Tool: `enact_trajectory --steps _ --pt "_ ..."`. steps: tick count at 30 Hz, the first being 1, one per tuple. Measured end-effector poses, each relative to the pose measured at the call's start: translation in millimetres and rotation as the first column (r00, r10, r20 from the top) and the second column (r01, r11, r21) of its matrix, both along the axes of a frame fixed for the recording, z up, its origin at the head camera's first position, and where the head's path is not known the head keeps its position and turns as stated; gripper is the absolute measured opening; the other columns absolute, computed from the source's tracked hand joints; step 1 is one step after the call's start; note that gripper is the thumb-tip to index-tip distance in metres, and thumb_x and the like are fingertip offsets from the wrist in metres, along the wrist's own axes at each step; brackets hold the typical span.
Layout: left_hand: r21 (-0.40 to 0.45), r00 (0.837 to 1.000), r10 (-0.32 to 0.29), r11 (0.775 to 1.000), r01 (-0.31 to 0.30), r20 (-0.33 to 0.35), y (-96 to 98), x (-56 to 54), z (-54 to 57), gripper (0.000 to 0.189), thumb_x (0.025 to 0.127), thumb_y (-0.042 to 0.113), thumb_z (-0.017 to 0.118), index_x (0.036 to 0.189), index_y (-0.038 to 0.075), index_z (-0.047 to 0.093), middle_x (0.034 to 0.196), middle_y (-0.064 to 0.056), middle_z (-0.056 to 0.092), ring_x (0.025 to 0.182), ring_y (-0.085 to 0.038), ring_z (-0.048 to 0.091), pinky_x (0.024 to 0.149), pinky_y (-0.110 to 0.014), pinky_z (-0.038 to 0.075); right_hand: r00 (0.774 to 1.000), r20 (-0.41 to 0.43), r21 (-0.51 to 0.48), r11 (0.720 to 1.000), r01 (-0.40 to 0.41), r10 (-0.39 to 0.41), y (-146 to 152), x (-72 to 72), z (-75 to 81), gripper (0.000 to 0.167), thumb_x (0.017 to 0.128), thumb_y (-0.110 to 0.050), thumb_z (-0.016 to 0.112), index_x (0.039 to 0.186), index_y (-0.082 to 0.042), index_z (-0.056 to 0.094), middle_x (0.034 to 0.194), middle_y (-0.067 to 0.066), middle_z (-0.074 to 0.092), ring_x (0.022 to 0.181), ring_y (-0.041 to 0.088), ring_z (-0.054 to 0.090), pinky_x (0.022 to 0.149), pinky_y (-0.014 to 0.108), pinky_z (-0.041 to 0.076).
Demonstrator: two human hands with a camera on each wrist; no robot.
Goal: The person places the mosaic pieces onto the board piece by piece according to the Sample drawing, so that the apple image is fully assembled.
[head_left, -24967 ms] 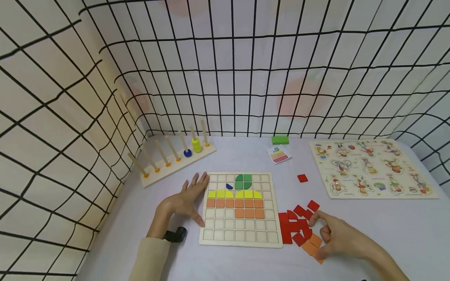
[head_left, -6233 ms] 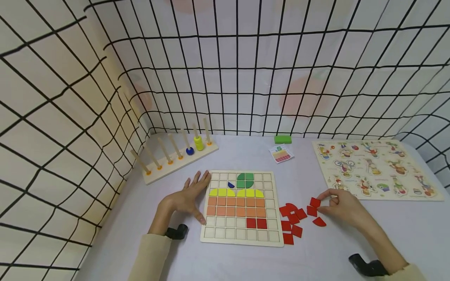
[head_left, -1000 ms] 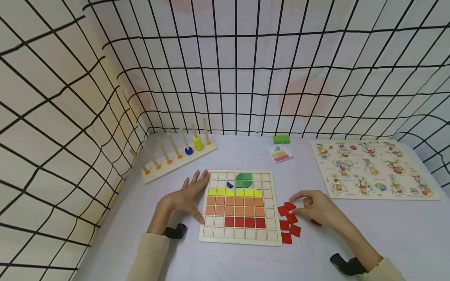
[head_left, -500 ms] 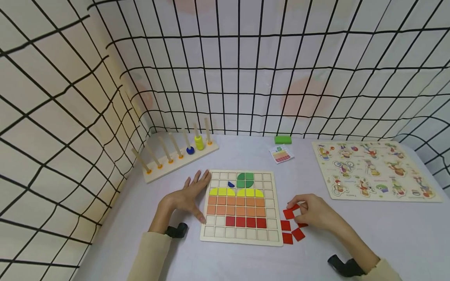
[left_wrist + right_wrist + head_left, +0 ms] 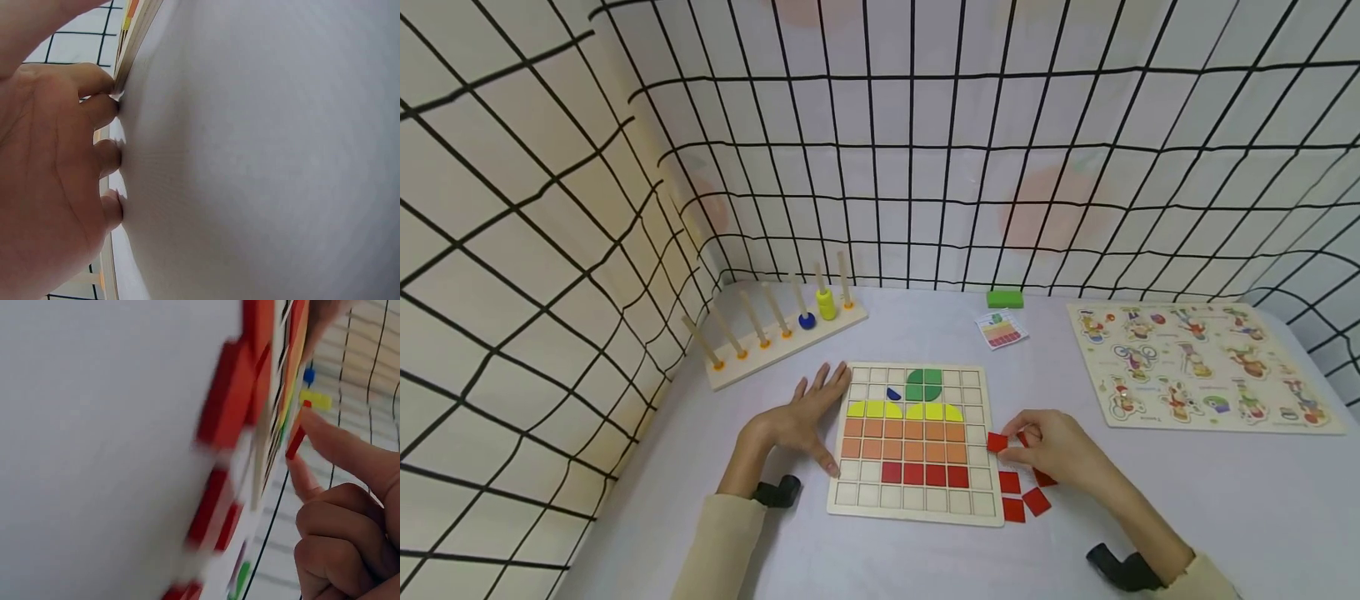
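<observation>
A wooden grid board [image 5: 868, 496] lies mid-table with green, blue, yellow, orange and red tiles in its cells. My left hand [image 5: 793, 427] rests spread at its left edge, fingertips and thumb touching the rim. In the left wrist view the left hand [image 5: 53, 169] has its fingertips down by the board's side. Between thumb and index finger my right hand [image 5: 1056, 446] pinches a red square tile [image 5: 997, 442], held by the board's right edge. The right wrist view shows this red tile [image 5: 298, 434] raised in the pinch. Loose red tiles [image 5: 1013, 509] lie beneath and beside that hand.
At the back left stands a peg rack [image 5: 790, 337] with yellow and blue beads. A small picture card [image 5: 1002, 330] and a green block [image 5: 1004, 299] lie behind the board. To the right is a picture puzzle board [image 5: 1202, 367]. Black netting surrounds the table.
My right hand has picked a red square tile from the loose ones and moved it left to the board's right edge. My left hand stays where it was.
</observation>
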State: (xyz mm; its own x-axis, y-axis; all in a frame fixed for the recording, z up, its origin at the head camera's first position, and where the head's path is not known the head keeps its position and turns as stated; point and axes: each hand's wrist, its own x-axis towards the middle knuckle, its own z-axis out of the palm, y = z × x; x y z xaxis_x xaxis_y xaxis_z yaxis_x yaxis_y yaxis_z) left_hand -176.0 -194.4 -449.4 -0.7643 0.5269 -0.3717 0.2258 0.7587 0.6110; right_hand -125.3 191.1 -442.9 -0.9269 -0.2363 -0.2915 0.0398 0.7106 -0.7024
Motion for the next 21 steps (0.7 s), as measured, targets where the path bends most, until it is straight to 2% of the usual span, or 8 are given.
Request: enact_trajectory --steps 5,11,15,21 --pt "0.003 1.0 0.0 1.0 0.0 0.002 0.0 -0.1 0.9 0.152 0.057 0.031 0.103 0.167 0.008 0.001 0.176 -0.012 -0.009 0.161 -0.036 -0.019 0.129 -0.06 -0.012 0.996 -0.03 -0.064 0.994 -0.084 0.082 -53 5.3 10.1 0.026 0.078 -0.024 0.091 0.096 -0.012 0.076 0.056 -0.004 0.034 0.054 0.012 0.034 0.048 0.02 0.021" --pt "-0.012 1.0 -0.001 1.0 0.001 -0.004 1.1 -0.4 2.7 0.15 0.057 0.031 0.102 0.167 0.008 0.003 0.176 -0.012 -0.008 0.161 -0.036 -0.018 0.13 -0.06 -0.011 0.967 -0.128 -0.041 0.973 -0.225 0.219 -116 10.4 5.7 0.024 0.074 -0.022 0.094 0.084 -0.014 0.075 0.062 -0.006 0.045 0.066 0.011 0.044 0.054 0.02 0.027" --pt "-0.019 1.0 -0.003 1.0 0.003 0.001 1.6 -1.0 3.0 0.15 0.057 0.031 0.102 0.167 0.009 0.002 0.176 -0.011 -0.008 0.161 -0.036 -0.018 0.13 -0.06 -0.011 0.954 -0.169 -0.005 0.968 -0.252 0.248 -137 10.9 0.9 0.024 0.072 -0.019 0.094 0.083 -0.011 0.075 0.065 -0.006 0.054 0.062 0.01 0.044 0.052 0.021 0.029" --pt "-0.02 1.0 0.003 1.0 -0.003 0.005 0.2 -1.3 1.5 0.151 0.057 0.031 0.102 0.167 0.009 0.002 0.176 -0.01 -0.008 0.161 -0.035 -0.018 0.13 -0.06 -0.011 0.947 -0.184 0.041 0.964 -0.262 0.265 -147 8.8 -1.0 0.026 0.069 -0.019 0.096 0.084 -0.013 0.075 0.072 -0.006 0.064 0.065 0.011 0.049 0.053 0.022 0.036"
